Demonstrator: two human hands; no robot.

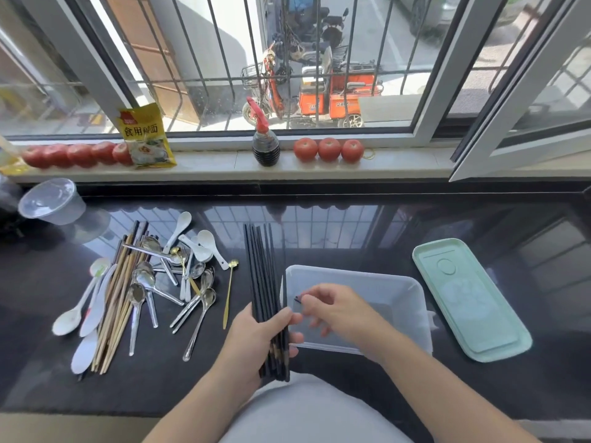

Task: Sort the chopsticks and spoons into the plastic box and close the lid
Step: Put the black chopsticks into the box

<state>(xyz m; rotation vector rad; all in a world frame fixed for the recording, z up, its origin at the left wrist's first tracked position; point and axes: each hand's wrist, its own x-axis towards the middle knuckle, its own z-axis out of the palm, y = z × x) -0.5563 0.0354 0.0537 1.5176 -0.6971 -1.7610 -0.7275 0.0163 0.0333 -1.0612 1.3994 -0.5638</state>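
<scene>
- Left hand grips black chopsticks bundle, upright.
- Right hand, fingers curled, possibly pinching something small; cannot tell.
- Plastic box beneath right fingers appears empty.
- Spoons, wooden chopsticks unsorted left of the fingers; lid off, right.

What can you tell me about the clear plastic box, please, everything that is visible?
The plastic box is rectangular, translucent whitish, with rounded corners and a small tab on its right side. It stands open and looks empty on the dark glossy counter. The right hand hovers over it; the black chopsticks in the left hand cross its left edge. Its green lid lies apart, right.
</scene>
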